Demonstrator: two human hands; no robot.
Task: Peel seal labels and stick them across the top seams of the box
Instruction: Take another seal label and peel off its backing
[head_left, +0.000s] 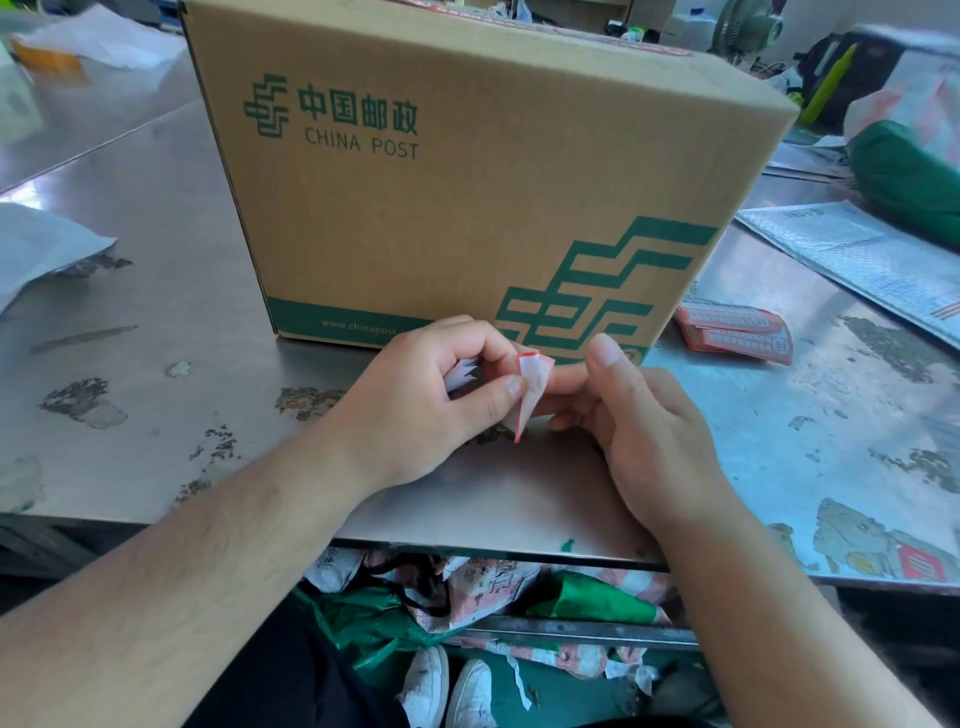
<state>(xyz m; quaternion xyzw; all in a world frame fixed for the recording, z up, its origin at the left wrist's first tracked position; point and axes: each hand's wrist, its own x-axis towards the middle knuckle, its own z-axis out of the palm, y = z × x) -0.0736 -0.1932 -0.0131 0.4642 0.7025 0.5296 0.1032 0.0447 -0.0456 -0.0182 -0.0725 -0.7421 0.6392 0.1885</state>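
1. In the head view, your two hands met just in front of the box (467, 171), low over the counter (156, 260).
2. Your left hand (431, 384) was closed. Its thumb and fingers pinched a seal label (530, 389), white with a red edge. A bit of white backing paper (460, 374) poked out of that fist.
3. Your right hand (639, 415) was partly curled. Its pointing finger touched the far side of the label and its thumb stood up, free. It looked like you were peeling the label off its backing.
4. The box stood shut on the counter, close behind your hands. Its top was mostly out of sight, so I could not tell how many seams were sealed yet.
5. More labels lay in a small red stack (737, 332) just right of the box.
6. What could go wrong: the label was folded over, so its sticky side could catch on itself and be spoiled.
7. It could also tear if both hands pulled too fast.
8. It could stick to your fingers and go on crooked, missing the seam.
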